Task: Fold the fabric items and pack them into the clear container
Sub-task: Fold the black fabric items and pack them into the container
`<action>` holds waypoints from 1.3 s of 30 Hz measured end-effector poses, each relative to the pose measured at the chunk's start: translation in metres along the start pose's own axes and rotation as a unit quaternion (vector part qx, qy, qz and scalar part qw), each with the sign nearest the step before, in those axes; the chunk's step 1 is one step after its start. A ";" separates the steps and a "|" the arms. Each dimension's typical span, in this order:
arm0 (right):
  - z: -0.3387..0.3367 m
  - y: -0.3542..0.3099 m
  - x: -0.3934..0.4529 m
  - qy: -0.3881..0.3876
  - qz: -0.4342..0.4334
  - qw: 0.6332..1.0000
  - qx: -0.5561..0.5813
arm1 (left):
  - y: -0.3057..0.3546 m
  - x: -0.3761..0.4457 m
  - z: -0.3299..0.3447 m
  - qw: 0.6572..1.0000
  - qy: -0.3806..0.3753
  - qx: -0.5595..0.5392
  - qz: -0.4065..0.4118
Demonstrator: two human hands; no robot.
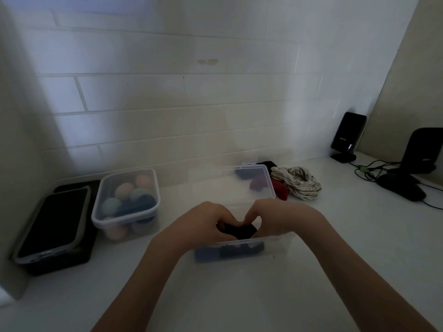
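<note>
I look down at a white counter [239, 295] against a tiled wall. My two hands meet over the near end of the clear container [278, 243], which sits open with its lid [230, 185] tipped back toward the wall. The left hand [203, 221] and right hand [275, 218] both curl their fingers onto one dark fabric item [237, 230], pinching it from either side, apparently to keep its fold tight while it goes down into the container. Through the near wall I can see more dark and blue fabric [227, 254] already packed; I cannot count the pieces.

Past the lid's right end lies a small pile awaiting folding: one striped cream cloth [302, 182], one red piece [281, 190] and one black piece [267, 164], kept within easy reach. Two darker shapes show through the lid; what they are I cannot tell.

To the left stands one lidded tub [127, 200] of pastel balls, at least eight visible. Further left, one phone [51, 224] rests on a black tray. At far right are two black stands [348, 137] with cables.
</note>
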State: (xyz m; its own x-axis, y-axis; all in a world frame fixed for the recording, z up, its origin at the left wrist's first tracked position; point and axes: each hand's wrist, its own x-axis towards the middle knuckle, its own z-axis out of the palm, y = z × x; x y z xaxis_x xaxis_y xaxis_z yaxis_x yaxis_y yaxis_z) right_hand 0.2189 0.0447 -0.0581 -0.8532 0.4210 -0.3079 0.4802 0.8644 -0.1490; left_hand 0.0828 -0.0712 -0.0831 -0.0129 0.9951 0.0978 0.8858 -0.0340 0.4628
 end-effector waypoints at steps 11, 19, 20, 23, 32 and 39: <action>0.008 -0.004 0.003 0.056 -0.002 0.998 -0.035 | -0.003 0.005 0.002 0.998 -0.035 0.045 -0.026; 0.003 -0.004 -0.002 0.028 0.003 1.000 0.009 | -0.002 0.008 0.000 0.995 -0.066 0.066 -0.023; 0.002 -0.004 -0.002 0.020 0.006 1.000 0.016 | -0.002 0.008 0.000 0.995 -0.071 0.064 -0.021; -0.002 -0.007 -0.003 0.015 0.017 1.000 0.000 | 0.000 0.008 -0.001 0.995 -0.074 0.064 -0.021; -0.016 0.010 -0.003 -0.003 0.017 0.990 0.139 | -0.005 0.004 -0.007 0.999 -0.040 0.004 -0.003; -0.058 0.073 0.012 0.318 0.053 0.886 0.333 | -0.025 0.004 -0.012 0.944 0.316 -0.097 0.011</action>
State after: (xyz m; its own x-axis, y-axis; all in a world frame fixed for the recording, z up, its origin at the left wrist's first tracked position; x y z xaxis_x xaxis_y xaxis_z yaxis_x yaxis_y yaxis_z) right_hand 0.2320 0.1290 -0.0183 -0.6359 0.7433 0.2075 0.3976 0.5460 -0.7375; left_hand 0.0551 -0.0674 -0.0838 -0.3249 0.7415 0.5870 0.7883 -0.1306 0.6013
